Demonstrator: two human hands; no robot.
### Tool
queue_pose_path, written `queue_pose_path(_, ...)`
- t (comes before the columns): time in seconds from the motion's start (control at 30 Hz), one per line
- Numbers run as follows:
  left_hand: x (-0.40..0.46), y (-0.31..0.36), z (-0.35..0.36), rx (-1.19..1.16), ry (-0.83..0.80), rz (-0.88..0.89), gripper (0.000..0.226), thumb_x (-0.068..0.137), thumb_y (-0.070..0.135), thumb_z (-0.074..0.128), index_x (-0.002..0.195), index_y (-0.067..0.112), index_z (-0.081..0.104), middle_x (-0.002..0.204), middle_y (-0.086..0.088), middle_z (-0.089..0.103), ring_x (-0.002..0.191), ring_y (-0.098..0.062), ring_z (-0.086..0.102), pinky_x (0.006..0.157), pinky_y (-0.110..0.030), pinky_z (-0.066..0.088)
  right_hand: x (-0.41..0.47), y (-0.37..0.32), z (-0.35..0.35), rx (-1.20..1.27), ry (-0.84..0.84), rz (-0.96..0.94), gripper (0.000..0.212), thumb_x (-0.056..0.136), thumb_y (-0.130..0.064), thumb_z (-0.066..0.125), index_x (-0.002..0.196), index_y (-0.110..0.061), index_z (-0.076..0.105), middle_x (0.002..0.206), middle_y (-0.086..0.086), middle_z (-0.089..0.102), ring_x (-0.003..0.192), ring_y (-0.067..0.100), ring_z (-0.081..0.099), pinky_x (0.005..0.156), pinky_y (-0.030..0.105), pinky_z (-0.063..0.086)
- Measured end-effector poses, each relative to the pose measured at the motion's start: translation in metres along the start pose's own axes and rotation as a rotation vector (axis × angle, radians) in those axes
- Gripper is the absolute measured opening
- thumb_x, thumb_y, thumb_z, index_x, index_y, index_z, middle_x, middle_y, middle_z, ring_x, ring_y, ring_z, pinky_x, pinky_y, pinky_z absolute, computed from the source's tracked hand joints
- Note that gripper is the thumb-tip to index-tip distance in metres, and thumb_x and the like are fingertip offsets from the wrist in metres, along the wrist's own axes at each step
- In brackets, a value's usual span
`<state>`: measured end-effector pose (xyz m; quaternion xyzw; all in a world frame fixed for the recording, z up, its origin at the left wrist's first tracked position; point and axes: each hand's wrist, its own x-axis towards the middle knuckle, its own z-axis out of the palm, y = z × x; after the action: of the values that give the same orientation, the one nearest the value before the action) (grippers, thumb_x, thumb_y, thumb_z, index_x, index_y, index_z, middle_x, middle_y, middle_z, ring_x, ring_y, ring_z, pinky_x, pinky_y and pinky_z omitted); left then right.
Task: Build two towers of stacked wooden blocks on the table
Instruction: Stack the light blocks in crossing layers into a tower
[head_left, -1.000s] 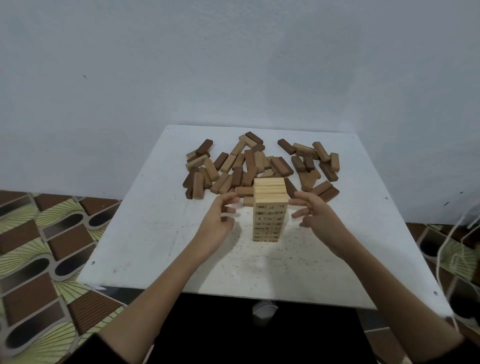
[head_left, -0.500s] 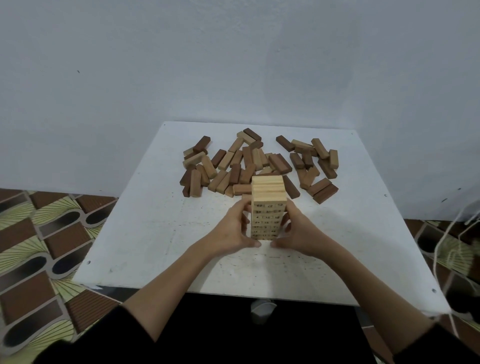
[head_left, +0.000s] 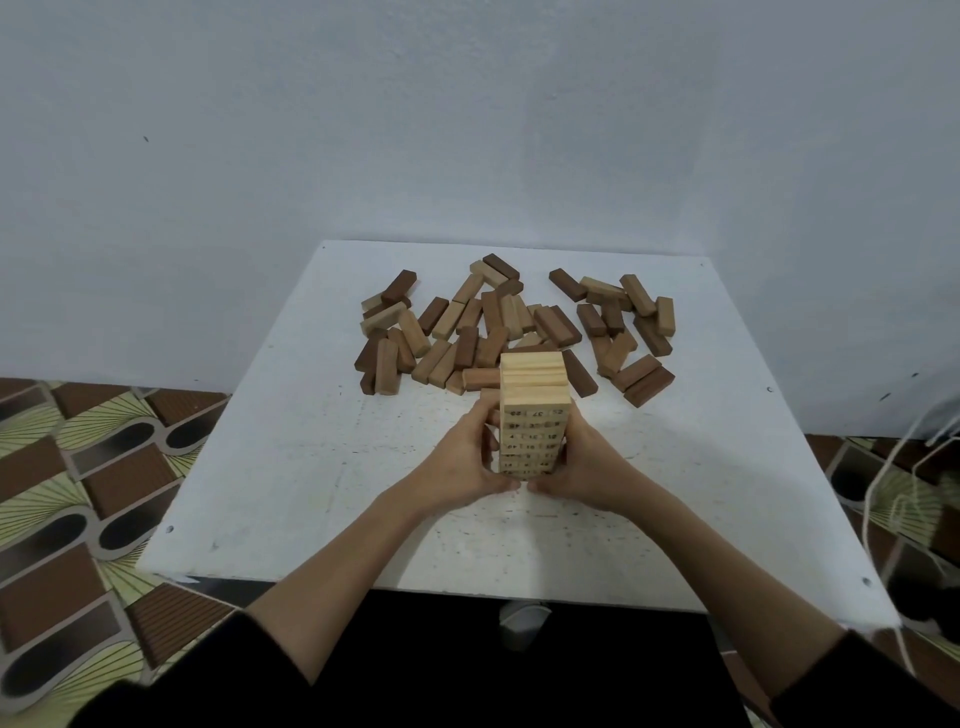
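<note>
left hand (head_left: 465, 457), right hand (head_left: 584, 462): both cupped against the flanks of pale numbered tower (head_left: 533, 410), upright at mid table (head_left: 270, 467). step: squaring first tower, likely. next: gentle release; loose blocks (head_left: 498, 327) behind await second tower.

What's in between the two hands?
The pale block tower stands between the left hand and right hand, seen in the head view.
</note>
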<state>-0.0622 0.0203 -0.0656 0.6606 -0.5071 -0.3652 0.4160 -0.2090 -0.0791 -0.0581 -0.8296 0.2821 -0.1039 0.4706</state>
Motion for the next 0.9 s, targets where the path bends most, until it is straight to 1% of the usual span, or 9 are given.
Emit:
queue_pose_path(0.13,0.000,-0.001,0.001,0.010,0.012,0.010,0.080,0.066,0.002,0.080,0.114,0.050,0.037,0.111,-0.002,0.058,0.093,-0.024,0.057,0.073,-0.022,0.052,0.000,0.002,0.000,0.010,0.001,-0.006,0.098,0.068,-0.001,0.078,0.141,-0.020,0.015,0.122,-0.008,0.041,0.108,0.001,0.044,0.075,-0.001,0.042)
queue_pose_path(0.23,0.001,-0.002,0.003,0.019,0.029,0.013,0.080,0.067,0.004,0.081,0.113,0.051,0.036,0.110,0.002,0.059,0.094,-0.019,0.058,0.076,-0.025,0.053,0.001,0.005,0.001,0.000,0.012,-0.012,0.097,0.069,-0.002,0.078,0.141,-0.019,0.016,0.121,-0.010,0.041,0.108,0.001,0.044,0.075,-0.002,0.041)
queue_pose_path(0.37,0.001,-0.002,0.003,-0.010,0.025,0.007,0.079,0.067,0.002,0.080,0.118,0.045,0.036,0.109,0.006,0.059,0.095,-0.011,0.059,0.074,-0.016,0.052,0.001,0.006,0.002,-0.004,0.016,-0.006,0.096,0.069,-0.001,0.078,0.141,-0.019,0.017,0.117,-0.014,0.040,0.104,-0.002,0.043,0.072,-0.003,0.041)
queue_pose_path(0.47,0.001,-0.001,0.005,-0.030,0.011,0.003,0.078,0.067,0.002,0.080,0.121,0.040,0.039,0.110,0.005,0.059,0.094,-0.006,0.059,0.074,-0.015,0.052,0.001,0.011,0.001,-0.003,0.021,-0.017,0.098,0.068,0.001,0.078,0.141,-0.020,0.017,0.117,-0.014,0.042,0.103,-0.003,0.045,0.073,-0.001,0.042)
queue_pose_path(0.53,0.002,0.000,0.009,-0.026,0.004,0.000,0.078,0.067,0.002,0.080,0.124,0.037,0.039,0.110,0.008,0.058,0.096,-0.003,0.058,0.074,-0.012,0.051,-0.001,0.015,-0.002,0.011,0.018,-0.015,0.097,0.068,0.002,0.077,0.141,-0.021,0.018,0.116,-0.017,0.043,0.103,-0.003,0.047,0.073,0.001,0.044)
queue_pose_path(0.63,0.004,0.002,0.019,-0.038,0.002,0.002,0.075,0.067,0.004,0.081,0.123,0.034,0.042,0.108,0.009,0.059,0.096,-0.007,0.059,0.076,-0.017,0.053,-0.007,0.022,-0.009,0.027,0.016,-0.018,0.097,0.067,0.001,0.078,0.140,-0.025,0.019,0.116,-0.024,0.042,0.105,-0.011,0.047,0.075,0.002,0.044)
queue_pose_path(0.77,0.011,0.008,0.039,-0.037,-0.021,0.019,0.076,0.067,0.008,0.082,0.127,0.032,0.042,0.113,0.009,0.059,0.098,-0.006,0.058,0.079,-0.018,0.053,-0.019,0.036,-0.024,0.035,0.035,-0.032,0.103,0.065,-0.011,0.083,0.144,-0.024,0.019,0.130,-0.013,0.045,0.119,-0.004,0.046,0.089,0.012,0.046)
queue_pose_path(0.87,0.022,0.016,0.058,-0.032,-0.047,0.038,0.081,0.066,0.009,0.083,0.132,0.030,0.041,0.119,0.007,0.057,0.102,-0.005,0.056,0.081,-0.016,0.052,-0.031,0.048,-0.041,0.018,0.069,-0.024,0.099,0.065,-0.016,0.084,0.143,-0.020,0.023,0.127,-0.016,0.046,0.116,-0.014,0.044,0.087,0.005,0.043)
queue_pose_path(0.9,0.026,0.019,0.064,-0.036,-0.060,0.046,0.083,0.066,0.009,0.083,0.134,0.030,0.040,0.120,0.007,0.056,0.103,-0.004,0.056,0.081,-0.015,0.051,-0.034,0.052,-0.047,0.017,0.078,-0.022,0.097,0.065,-0.015,0.084,0.143,-0.020,0.025,0.128,-0.015,0.047,0.116,-0.012,0.045,0.087,0.006,0.044)
